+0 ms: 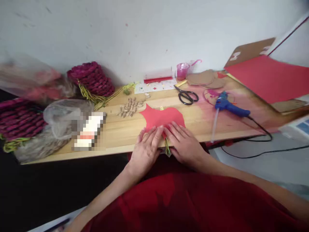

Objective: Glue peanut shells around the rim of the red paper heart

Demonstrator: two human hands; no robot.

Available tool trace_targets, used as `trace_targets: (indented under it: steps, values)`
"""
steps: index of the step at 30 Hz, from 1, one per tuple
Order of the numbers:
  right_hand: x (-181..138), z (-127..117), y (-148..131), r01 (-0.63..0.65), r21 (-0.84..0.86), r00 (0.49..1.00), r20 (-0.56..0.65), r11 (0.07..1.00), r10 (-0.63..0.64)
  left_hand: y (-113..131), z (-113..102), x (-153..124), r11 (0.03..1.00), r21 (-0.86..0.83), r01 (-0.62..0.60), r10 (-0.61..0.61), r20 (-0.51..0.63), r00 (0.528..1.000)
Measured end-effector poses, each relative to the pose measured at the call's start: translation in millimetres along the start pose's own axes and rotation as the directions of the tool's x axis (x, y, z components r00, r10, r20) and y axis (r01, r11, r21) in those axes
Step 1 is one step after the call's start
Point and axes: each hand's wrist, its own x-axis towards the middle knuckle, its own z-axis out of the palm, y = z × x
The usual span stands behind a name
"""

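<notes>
A red paper cut-out [161,116] lies on the wooden table [125,132] near its front edge. My left hand [146,149] presses flat on the cut-out's near edge, fingers stretched out. My right hand [183,142] lies beside it, fingers also flat on the red paper. Between the two hands a yellow-green tassel cord [167,146] sticks out from under the paper toward me.
Black scissors [186,95] and a blue glue gun [229,107] with its cable lie to the right. A pile of small wooden beads [129,107] sits left of the cut-out. Woven magenta pieces [92,78], plastic bags [63,116], red sheets [267,77] and a pink cup [181,70] line the back.
</notes>
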Motion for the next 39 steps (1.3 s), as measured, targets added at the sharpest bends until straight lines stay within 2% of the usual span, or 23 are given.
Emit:
trace_targets:
  steps: [8,13,20,28,34,39]
  values:
    - [-1,-2,4,0.003,0.039,0.998,0.063,0.999,-0.006,1,1,3,1.000,-0.020,-0.002,0.001,-0.028,1.000]
    - [-2,-4,3,0.001,0.028,0.998,0.060,1.000,-0.002,0,1,1,1.000,-0.013,-0.004,0.004,-0.043,0.999]
    - [-2,-8,8,0.013,0.107,0.999,0.048,0.994,-0.018,-1,4,2,0.999,-0.046,-0.004,0.001,-0.052,0.999]
    - [-7,-22,17,0.033,0.183,0.994,0.097,0.983,-0.052,-5,-9,-2,0.988,-0.151,0.008,-0.004,0.028,1.000]
    - [-3,-17,9,-0.050,0.108,0.991,0.127,0.993,0.036,5,-7,8,0.996,-0.065,-0.055,0.061,0.086,0.994]
    - [0,-15,6,-0.097,0.075,0.988,0.130,0.992,0.086,8,-2,9,1.000,-0.009,-0.024,0.025,0.077,0.997]
